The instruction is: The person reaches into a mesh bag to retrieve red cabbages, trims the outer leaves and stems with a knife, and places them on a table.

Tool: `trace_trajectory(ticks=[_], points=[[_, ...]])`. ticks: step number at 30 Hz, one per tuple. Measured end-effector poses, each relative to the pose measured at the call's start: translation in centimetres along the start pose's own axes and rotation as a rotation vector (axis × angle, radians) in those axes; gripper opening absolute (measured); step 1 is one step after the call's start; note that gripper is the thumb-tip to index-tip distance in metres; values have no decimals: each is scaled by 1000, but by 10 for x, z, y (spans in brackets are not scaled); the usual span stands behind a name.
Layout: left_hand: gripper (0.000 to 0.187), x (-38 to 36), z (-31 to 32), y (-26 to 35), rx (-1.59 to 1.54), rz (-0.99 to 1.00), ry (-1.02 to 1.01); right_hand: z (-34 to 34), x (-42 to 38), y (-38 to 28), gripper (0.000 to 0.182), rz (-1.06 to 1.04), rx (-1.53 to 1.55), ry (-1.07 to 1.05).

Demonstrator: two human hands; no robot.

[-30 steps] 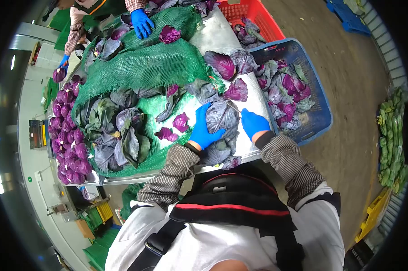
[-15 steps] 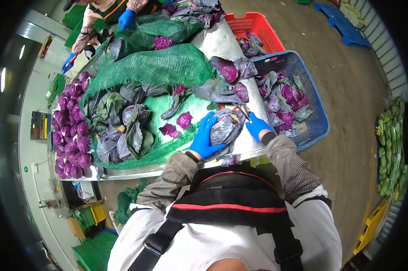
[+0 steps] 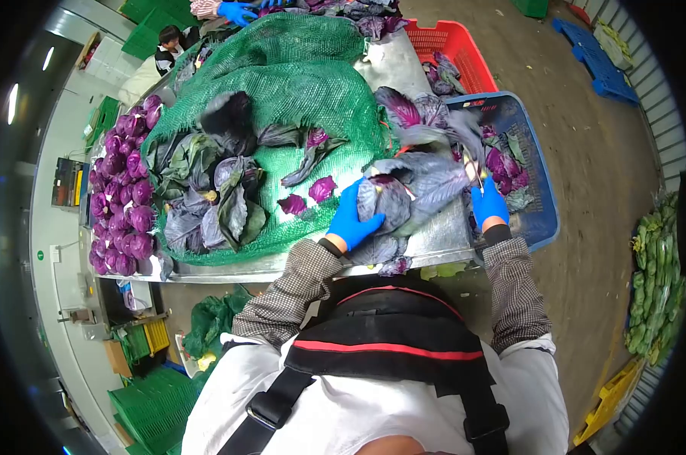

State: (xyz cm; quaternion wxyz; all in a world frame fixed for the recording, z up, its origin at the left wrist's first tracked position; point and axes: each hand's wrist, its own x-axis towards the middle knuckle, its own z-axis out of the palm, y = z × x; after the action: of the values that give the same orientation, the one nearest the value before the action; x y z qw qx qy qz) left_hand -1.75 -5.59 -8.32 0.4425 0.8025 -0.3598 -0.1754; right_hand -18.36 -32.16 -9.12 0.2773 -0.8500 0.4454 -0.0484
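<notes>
My left hand [image 3: 354,218], in a blue glove, is closed around the near left side of a red cabbage head [image 3: 383,203] at the table's front edge. Large grey-purple outer leaves [image 3: 438,182] stretch from the head towards the right, blurred by motion. My right hand [image 3: 489,203], also gloved in blue, is closed at the pale stem end of these leaves, over the rim of the blue crate [image 3: 549,201]. A thin pale strip shows at its fingertips; I cannot make out what it is. Loose leaves [image 3: 377,250] lie beneath the head.
Green netting [image 3: 305,106] lies over the metal table, with untrimmed cabbages [image 3: 206,201] on it. Trimmed purple cabbages [image 3: 123,193] are piled at the left. A red crate [image 3: 464,53] stands behind the blue one. A co-worker's gloved hand [image 3: 238,12] shows at the far side.
My right hand has moved right, from beside the cabbage to the blue crate, drawing outer leaves with it. My left hand has stayed on the head. The co-worker's hands have shifted.
</notes>
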Motion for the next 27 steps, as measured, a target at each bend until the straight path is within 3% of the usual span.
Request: trace_trajectory(ticks=[2, 4, 6, 8, 9, 10, 11, 12, 14, 16, 18, 20, 22, 24, 25, 26, 27], points=[[86, 7, -8, 12, 14, 186, -171, -8, -10, -23, 34, -24, 79, -47], [87, 7, -8, 23, 115, 255, -282, -12, -36, -63, 43, -147, 251, -246], [85, 12, -10, 29, 105, 300, -292, 5, -49, -82, 63, -371, 267, -213], [82, 15, -26, 26, -80, 257, -411, 19, -43, -79, 67, -352, 260, -303], [79, 17, -41, 25, -170, -1, -462, 23, -39, -79, 72, -335, 255, -400], [80, 19, -54, 10, -99, -82, -367, 23, -37, -79, 72, -338, 257, -401], [85, 21, -68, 3, 199, 210, -3, 25, -36, -78, 72, -276, 284, -449], [88, 27, -92, 27, 701, 157, 155, 27, -36, -78, 73, -209, 313, -496], [87, 23, -98, 47, 759, 158, 353, 35, -33, -78, 72, -170, 310, -477], [70, 19, -70, 46, 646, 389, 175, 51, -27, -75, 71, -138, 379, -407], [79, 9, -27, 68, 225, 201, -98, 54, -21, -75, 67, -172, 374, -379], [93, 4, 17, 42, 160, 43, -59, 48, -15, -70, 61, -214, 386, -297], [94, 11, 27, 28, 126, 31, -37, 39, -10, -63, 56, -118, 360, -268], [94, 24, 8, 32, 171, 294, -242, 4, -17, -75, 56, -34, 179, -146], [92, 27, 0, 38, 284, 422, -364, -9, -26, -85, 57, -126, 236, -172], [92, 27, 0, 40, 279, 417, -367, -5, -30, -87, 57, -121, 233, -177], [90, 27, 0, 42, 223, 444, -354, -1, -33, -86, 58, -262, 221, -264]])
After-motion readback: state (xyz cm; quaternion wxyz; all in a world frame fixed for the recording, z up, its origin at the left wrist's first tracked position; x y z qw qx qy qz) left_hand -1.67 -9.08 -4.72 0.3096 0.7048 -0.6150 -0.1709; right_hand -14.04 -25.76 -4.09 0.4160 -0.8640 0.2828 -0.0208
